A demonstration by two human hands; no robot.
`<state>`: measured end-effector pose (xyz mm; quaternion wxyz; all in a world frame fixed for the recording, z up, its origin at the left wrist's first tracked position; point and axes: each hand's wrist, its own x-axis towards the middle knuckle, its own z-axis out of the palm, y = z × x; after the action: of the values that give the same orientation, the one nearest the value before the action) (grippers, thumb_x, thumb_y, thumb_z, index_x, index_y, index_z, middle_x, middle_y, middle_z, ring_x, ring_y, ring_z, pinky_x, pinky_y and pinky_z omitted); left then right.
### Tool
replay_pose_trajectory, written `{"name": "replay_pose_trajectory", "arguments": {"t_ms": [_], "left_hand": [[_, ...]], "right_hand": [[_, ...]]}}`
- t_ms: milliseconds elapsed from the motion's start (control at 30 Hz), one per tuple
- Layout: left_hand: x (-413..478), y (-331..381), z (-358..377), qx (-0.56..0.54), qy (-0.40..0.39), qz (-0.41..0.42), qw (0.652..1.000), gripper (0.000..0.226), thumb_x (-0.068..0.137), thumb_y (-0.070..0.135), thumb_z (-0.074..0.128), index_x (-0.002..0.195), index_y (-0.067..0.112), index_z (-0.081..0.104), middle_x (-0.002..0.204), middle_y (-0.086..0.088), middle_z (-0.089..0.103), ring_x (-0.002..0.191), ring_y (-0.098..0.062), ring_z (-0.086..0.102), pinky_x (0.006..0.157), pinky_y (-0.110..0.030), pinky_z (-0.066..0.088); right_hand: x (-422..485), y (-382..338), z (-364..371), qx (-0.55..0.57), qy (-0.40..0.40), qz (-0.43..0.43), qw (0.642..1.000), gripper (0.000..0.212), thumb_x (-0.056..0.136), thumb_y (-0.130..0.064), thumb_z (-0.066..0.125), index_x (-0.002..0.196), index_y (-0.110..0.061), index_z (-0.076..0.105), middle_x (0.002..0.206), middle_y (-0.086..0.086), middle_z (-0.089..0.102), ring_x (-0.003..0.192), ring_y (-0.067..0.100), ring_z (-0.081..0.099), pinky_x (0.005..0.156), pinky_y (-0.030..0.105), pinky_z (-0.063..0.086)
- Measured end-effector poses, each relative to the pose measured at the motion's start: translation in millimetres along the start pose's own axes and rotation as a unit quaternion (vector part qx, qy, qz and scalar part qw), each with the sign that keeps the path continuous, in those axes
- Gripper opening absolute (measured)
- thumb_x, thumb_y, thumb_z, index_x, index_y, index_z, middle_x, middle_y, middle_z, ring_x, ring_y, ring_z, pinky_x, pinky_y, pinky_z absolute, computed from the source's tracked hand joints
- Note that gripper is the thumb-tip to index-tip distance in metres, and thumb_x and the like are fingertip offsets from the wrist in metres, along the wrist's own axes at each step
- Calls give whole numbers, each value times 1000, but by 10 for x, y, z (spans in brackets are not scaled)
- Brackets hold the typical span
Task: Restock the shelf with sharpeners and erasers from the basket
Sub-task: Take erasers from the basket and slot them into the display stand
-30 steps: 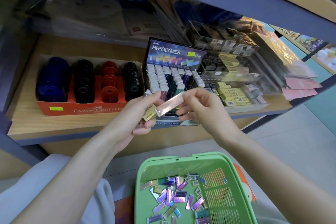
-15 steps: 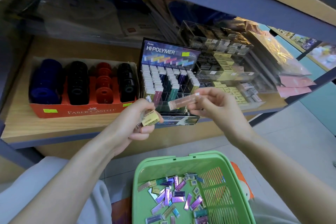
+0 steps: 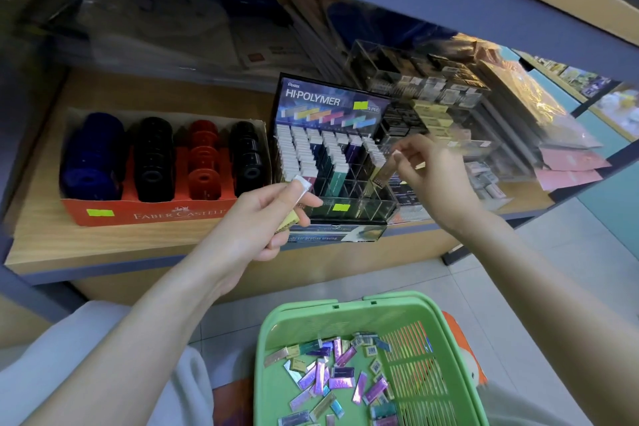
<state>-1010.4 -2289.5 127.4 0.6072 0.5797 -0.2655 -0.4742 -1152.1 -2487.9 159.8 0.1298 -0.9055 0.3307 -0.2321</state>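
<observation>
The black Hi-Polymer eraser display [image 3: 332,104] stands on the wooden shelf [image 3: 148,242], its clear grid partly filled with upright erasers. My right hand [image 3: 432,180] pinches a slim pinkish eraser [image 3: 382,176] and holds it tilted over an open cell on the display's right side. My left hand [image 3: 266,218] grips a few erasers [image 3: 288,221], one yellow and one with a white end, in front of the display. The green basket [image 3: 311,318] below holds several loose foil-wrapped erasers [image 3: 332,373].
A red Faber-Castell box [image 3: 166,214] with blue, black and red round sharpeners sits left of the display. Clear trays of boxed erasers [image 3: 442,114] and plastic packets [image 3: 539,114] fill the shelf's right side. An upper shelf edge [image 3: 449,0] overhangs.
My right hand carried the pinkish eraser away from the left hand, up and right into the display grid. The left hand kept its erasers and shifted slightly.
</observation>
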Motion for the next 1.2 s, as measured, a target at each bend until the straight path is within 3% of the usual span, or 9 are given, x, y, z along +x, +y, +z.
{"name": "replay_pose_trajectory", "arguments": {"t_ms": [133, 367, 500, 600, 767, 933, 1033, 1133, 1200], "left_hand": [[30, 8, -10, -45, 1, -30, 999, 35, 101, 28, 38, 86, 4, 59, 67, -3, 58, 37, -4, 28, 31, -13, 16], [42, 2, 0, -96, 2, -41, 994, 25, 100, 8, 29, 90, 2, 52, 79, -12, 55, 39, -7, 32, 33, -16, 20], [61, -47, 17, -51, -4, -20, 999, 23, 99, 15, 44, 101, 6, 65, 84, -8, 55, 46, -6, 38, 37, -16, 27], [57, -74, 31, -20, -11, 5, 1000, 21, 96, 20, 51, 97, 10, 68, 81, -5, 56, 47, -5, 37, 38, -15, 29], [51, -71, 42, 5, -20, 26, 999, 20, 92, 23, 56, 87, 7, 66, 73, -4, 56, 41, -4, 32, 36, -14, 25], [59, -68, 40, 35, -27, 38, 998, 38, 76, 39, 62, 87, 2, 67, 56, -3, 41, 38, -7, 24, 36, -15, 19], [80, -86, 58, 86, -8, 53, 995, 39, 75, 41, 65, 86, 4, 67, 48, 7, 39, 38, -7, 24, 38, -14, 20], [104, -103, 102, 161, 8, 86, 983, 23, 85, 30, 65, 80, 8, 68, 42, 19, 46, 38, 3, 40, 40, -10, 28], [106, -113, 129, 185, 4, 103, 977, 20, 84, 31, 67, 78, 12, 69, 47, 21, 51, 44, 6, 44, 44, -12, 30]], "right_hand": [[30, 100, -7, -34, 19, -34, 999, 8, 95, -10, 53, 98, -10, 61, 95, -1, 51, 77, 12, 52, 68, 9, 34], [49, 175, -23, -40, -3, -105, 994, 11, 96, -4, 50, 99, -2, 60, 91, 0, 53, 76, 17, 57, 71, 26, 43], [57, 218, -33, -79, -27, -140, 987, 12, 93, -1, 53, 99, -1, 63, 93, 0, 55, 81, 25, 62, 72, 35, 48], [73, 225, -9, -84, -34, -119, 989, 12, 93, -5, 56, 102, -4, 64, 96, 5, 64, 86, 25, 62, 74, 33, 47], [94, 260, 66, -77, -51, -114, 989, 7, 89, -7, 63, 96, -6, 65, 95, 5, 64, 80, 25, 64, 72, 46, 53], [14, 138, 109, -107, -8, -113, 988, 12, 90, -9, 62, 96, -4, 71, 93, 9, 59, 77, 28, 61, 64, 44, 53], [-128, -130, 96, -10, 7, -57, 998, 15, 94, -18, 56, 90, -10, 67, 84, -1, 56, 71, 13, 55, 67, 29, 46], [-323, -437, 93, 197, -107, 58, 973, 20, 96, -26, 52, 85, -13, 63, 73, -5, 64, 62, 7, 60, 60, 25, 49], [-433, -527, 101, 283, -173, 74, 940, 11, 93, -18, 56, 85, -16, 63, 73, -3, 64, 60, 6, 60, 56, 21, 49]]}}
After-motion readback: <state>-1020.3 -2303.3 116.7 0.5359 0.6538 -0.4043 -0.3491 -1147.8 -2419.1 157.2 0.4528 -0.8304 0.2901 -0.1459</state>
